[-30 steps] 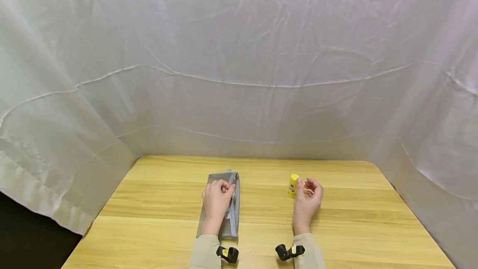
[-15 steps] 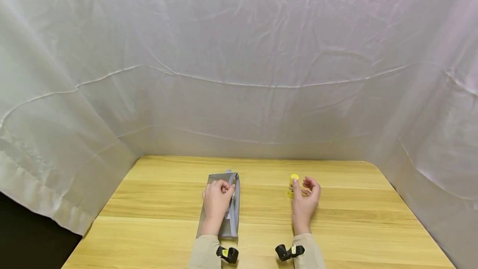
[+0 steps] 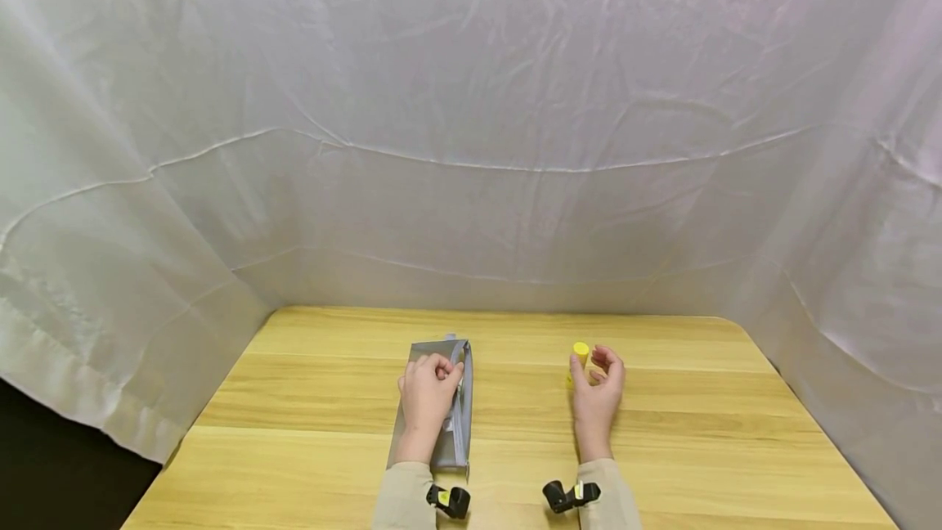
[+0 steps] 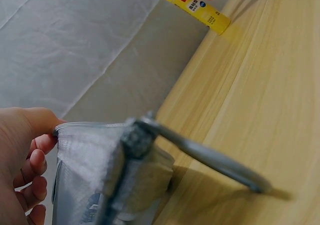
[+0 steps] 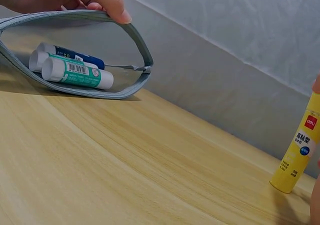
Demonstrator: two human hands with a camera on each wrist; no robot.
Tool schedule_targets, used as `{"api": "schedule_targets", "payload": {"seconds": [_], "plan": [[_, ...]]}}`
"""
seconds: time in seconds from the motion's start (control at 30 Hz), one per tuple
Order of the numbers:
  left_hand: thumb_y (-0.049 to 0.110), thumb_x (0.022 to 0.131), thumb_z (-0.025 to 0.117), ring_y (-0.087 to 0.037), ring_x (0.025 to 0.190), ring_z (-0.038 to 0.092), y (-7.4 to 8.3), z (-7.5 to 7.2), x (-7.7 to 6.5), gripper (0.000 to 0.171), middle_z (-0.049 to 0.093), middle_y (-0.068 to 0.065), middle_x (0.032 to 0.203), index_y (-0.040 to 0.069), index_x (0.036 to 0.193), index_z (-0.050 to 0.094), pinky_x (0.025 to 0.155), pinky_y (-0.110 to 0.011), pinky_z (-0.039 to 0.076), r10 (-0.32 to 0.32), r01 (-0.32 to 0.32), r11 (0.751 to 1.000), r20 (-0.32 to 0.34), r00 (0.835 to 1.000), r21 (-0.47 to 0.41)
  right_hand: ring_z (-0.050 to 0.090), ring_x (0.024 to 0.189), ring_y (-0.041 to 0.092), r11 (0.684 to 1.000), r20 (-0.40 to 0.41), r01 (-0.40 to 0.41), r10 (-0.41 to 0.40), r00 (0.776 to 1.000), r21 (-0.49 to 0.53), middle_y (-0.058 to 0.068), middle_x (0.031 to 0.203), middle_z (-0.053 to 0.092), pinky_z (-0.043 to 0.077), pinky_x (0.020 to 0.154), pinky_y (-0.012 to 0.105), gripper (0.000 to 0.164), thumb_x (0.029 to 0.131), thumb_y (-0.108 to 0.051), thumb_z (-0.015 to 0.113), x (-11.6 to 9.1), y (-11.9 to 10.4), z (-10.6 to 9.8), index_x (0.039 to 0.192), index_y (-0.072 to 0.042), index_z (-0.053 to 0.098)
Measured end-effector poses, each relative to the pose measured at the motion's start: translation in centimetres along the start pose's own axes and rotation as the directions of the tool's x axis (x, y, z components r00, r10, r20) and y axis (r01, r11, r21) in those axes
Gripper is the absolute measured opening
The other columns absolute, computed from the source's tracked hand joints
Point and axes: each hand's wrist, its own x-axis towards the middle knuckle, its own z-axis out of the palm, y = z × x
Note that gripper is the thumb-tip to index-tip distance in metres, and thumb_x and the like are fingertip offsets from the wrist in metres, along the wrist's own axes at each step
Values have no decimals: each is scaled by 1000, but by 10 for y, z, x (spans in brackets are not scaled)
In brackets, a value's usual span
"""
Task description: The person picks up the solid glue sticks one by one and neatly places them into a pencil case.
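My left hand (image 3: pixel 427 399) pinches the upper edge of a grey zip pouch (image 3: pixel 450 456) at the left of centre. Its zipped mouth gapes open in the right wrist view, where glue sticks (image 5: pixel 82 74) with white caps and green or blue labels lie inside. To the right, a yellow glue stick (image 3: pixel 581 348) stands upright on the table. Around it is my right hand (image 3: pixel 598 411), thumb on the near left side and loosely bent fingers on the right. A fingertip (image 5: pixel 317 84) overlaps the stick's top end in the right wrist view.
The wooden table (image 3: pixel 515 399) runs back to a pale grey curtain (image 3: pixel 471 219), which also hangs along both sides. A grey strap (image 4: pixel 210 160) stretches from the pouch's end in the left wrist view. Both wrists carry black cameras (image 3: pixel 450 501).
My right hand has shifted left, so its thumb has passed across the front of the yellow glue stick, which now stands between thumb and fingers. The left hand and pouch have stayed put.
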Motion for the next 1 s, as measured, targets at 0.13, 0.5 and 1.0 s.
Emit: {"api": "schedule_targets", "payload": {"seconds": [0.13,0.5,1.0], "plan": [[27,79,78,-14,68,42,0,-1,0,26,48,6,64,19,64,59,77,-36,31,0,0,1000,5,1000,3,48,106,16,1000,17,-4,4,1000,-13,15,116,54,39,85,27,46,84,-7,73,1,1,1,124,1,51],[27,80,78,-14,68,41,1,-1,-1,26,47,7,64,19,64,58,77,-36,30,-4,4,1000,11,1000,-9,47,108,14,997,41,-52,54,998,-49,9,118,53,40,86,25,46,84,-3,70,1,3,1,125,0,51],[26,79,78,-13,68,42,-2,2,0,26,46,7,63,19,64,58,74,-34,30,8,-8,1000,-3,1000,7,48,105,11,995,46,-83,85,995,-52,10,118,54,40,81,15,46,85,-4,70,1,2,1,126,0,51]]}}
